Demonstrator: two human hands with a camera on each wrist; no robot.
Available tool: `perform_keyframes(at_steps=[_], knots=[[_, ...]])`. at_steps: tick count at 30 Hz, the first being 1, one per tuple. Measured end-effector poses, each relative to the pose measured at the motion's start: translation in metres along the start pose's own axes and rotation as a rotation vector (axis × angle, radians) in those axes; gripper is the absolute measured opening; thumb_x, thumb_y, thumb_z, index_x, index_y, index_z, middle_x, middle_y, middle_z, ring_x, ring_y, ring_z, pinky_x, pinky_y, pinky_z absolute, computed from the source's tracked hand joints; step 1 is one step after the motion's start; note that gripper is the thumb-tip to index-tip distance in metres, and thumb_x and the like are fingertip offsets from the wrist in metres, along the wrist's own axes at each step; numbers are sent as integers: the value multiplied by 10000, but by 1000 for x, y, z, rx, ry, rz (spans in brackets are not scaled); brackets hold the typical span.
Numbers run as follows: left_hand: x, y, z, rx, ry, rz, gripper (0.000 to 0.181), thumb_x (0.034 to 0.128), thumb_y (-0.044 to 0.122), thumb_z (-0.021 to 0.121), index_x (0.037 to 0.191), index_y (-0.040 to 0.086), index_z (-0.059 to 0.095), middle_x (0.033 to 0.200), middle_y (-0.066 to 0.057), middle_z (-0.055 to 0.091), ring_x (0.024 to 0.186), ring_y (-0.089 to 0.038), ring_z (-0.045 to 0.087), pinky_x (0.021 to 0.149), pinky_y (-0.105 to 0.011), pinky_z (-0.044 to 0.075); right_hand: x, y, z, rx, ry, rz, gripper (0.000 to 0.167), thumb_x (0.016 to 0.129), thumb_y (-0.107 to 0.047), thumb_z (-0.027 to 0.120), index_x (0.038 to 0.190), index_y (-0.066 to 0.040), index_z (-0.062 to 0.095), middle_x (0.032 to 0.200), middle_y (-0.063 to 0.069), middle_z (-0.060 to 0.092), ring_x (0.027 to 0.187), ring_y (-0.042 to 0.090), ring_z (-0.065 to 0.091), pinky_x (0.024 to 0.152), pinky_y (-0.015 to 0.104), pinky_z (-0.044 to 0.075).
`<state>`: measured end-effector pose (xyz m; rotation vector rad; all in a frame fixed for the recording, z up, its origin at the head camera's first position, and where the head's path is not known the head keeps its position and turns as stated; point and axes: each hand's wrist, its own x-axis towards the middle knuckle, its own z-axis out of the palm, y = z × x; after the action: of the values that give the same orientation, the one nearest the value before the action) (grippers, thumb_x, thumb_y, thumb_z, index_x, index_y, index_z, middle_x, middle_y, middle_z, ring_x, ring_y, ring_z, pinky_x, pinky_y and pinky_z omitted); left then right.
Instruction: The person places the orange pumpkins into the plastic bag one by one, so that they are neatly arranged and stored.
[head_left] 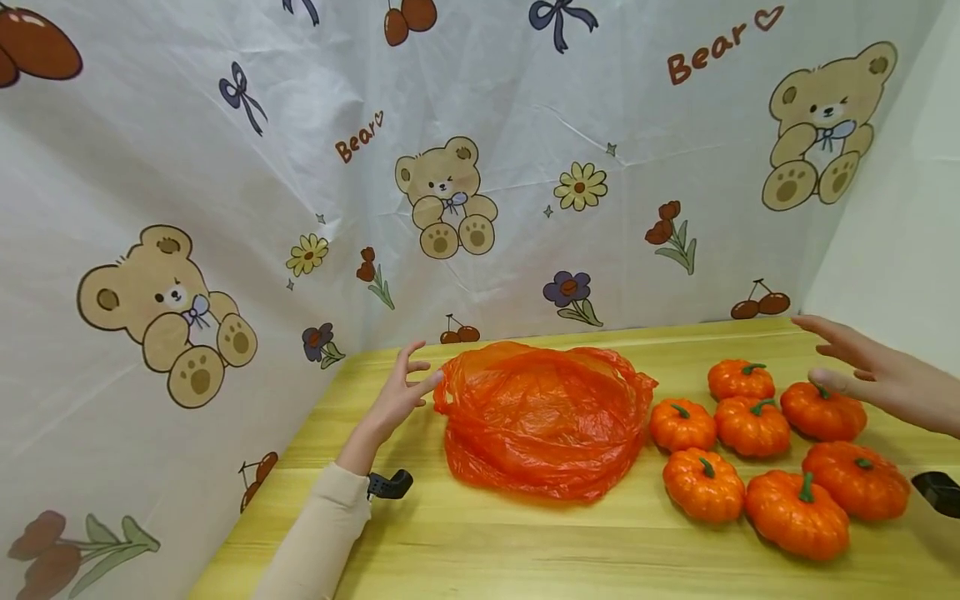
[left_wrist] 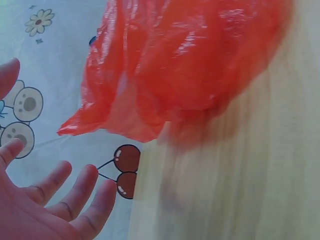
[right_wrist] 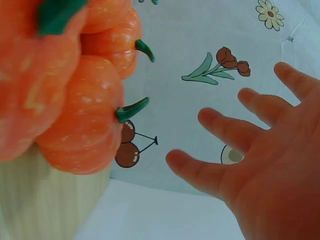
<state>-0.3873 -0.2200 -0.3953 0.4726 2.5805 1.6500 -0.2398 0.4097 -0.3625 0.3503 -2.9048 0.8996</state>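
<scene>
A thin red plastic bag [head_left: 543, 425] lies spread on the wooden table, its mouth gaping toward the head camera. Just left of it my left hand [head_left: 393, 396] hovers with fingers apart, holding nothing; the left wrist view shows the bag's pointed corner [left_wrist: 82, 122] apart from those fingers. To the bag's right sit several small orange pumpkins [head_left: 753, 427] with green stems, grouped close together. My right hand [head_left: 888, 375] is above the far right pumpkin [head_left: 823, 412], fingers spread and holding nothing. In the right wrist view, a gap separates the fingers from the nearest pumpkin [right_wrist: 85, 120].
A white cloth [head_left: 510, 200] printed with bears, flowers and cherries hangs behind and to the left of the table [head_left: 480, 550]. A plain white wall [head_left: 892, 258] stands at the right. Dark wrist devices show by the left forearm [head_left: 390, 484] and at the right edge.
</scene>
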Motion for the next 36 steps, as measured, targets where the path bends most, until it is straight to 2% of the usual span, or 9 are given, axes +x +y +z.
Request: perform_keyframes(at_steps=[1, 2, 5, 8, 12, 15, 22, 30, 36], knots=[[0, -1, 2, -5, 2, -6, 799, 960, 490, 697, 1596, 399, 221, 1548, -196, 388, 1274, -455, 562, 1024, -652, 487, -2, 2, 3, 5, 6, -12, 809, 1101, -268, 482, 1663, -179, -93, 1721, 239, -50, 1299, 696, 282, 917, 870, 268], [-1, -3, 3, -7, 5, -11, 791, 961, 494, 694, 1593, 403, 228, 1547, -191, 387, 1251, -444, 577, 1010, -633, 503, -5, 5, 5, 7, 17, -27, 807, 1095, -243, 499, 1669, -204, -67, 1751, 105, -13, 1369, 565, 358, 913, 857, 305], [-1, -7, 7, -19, 19, -15, 775, 961, 491, 694, 1589, 406, 249, 1523, -180, 405, 1155, -393, 628, 950, -564, 551, -11, 15, 11, 4, 53, -86, 806, 1060, -158, 567, 1677, -248, 55, 1601, -324, 209, 1287, 16, 510, 824, 791, 435], [-1, -12, 10, -36, 31, -19, 762, 969, 463, 695, 1594, 386, 265, 1496, -191, 431, 1071, -347, 667, 911, -548, 574, -16, 24, 16, 14, 75, -128, 784, 1023, -105, 618, 1662, -246, 185, 1337, -509, 268, 1083, -307, 316, 758, 730, 495], [0, -20, 15, -43, 36, -15, 735, 976, 444, 693, 1587, 384, 291, 1477, -191, 458, 1034, -332, 680, 894, -591, 578, -22, 29, 21, 17, 76, -140, 763, 996, -71, 650, 1639, -199, 261, 1303, -494, 353, 1101, -274, 391, 767, 435, 588], [1, -23, 18, -37, 32, -11, 716, 977, 447, 690, 1576, 402, 302, 1500, -191, 445, 992, -321, 677, 859, -580, 584, -26, 34, 25, 24, 70, -147, 749, 985, -50, 658, 1625, -188, 294, 1308, -477, 387, 1108, -260, 421, 697, 227, 540], [3, -24, 23, -2, -7, 19, 678, 987, 412, 687, 1579, 428, 358, 1607, -156, 363, 831, -308, 676, 734, -423, 578, -31, 53, 33, 98, 5, -167, 671, 983, 6, 630, 1578, -145, 360, 1325, -422, 471, 1121, -212, 482, 707, 237, 551], [2, -25, 26, 43, -32, 48, 631, 989, 390, 687, 1569, 297, 455, 1627, -39, 426, 772, -371, 597, 719, -355, 572, -34, 81, 34, 176, -82, -244, 580, 950, 60, 623, 1497, -47, 462, 1360, -283, 591, 1163, -98, 583, 798, 205, 550], [2, -25, 29, 28, -33, 37, 676, 960, 352, 735, 1570, 267, 456, 1578, -101, 480, 814, -258, 647, 737, -335, 593, -29, 100, 36, 295, -187, -492, 607, 906, 137, 624, 1480, 42, 449, 1443, -89, 619, 1255, 18, 613, 894, 180, 545]])
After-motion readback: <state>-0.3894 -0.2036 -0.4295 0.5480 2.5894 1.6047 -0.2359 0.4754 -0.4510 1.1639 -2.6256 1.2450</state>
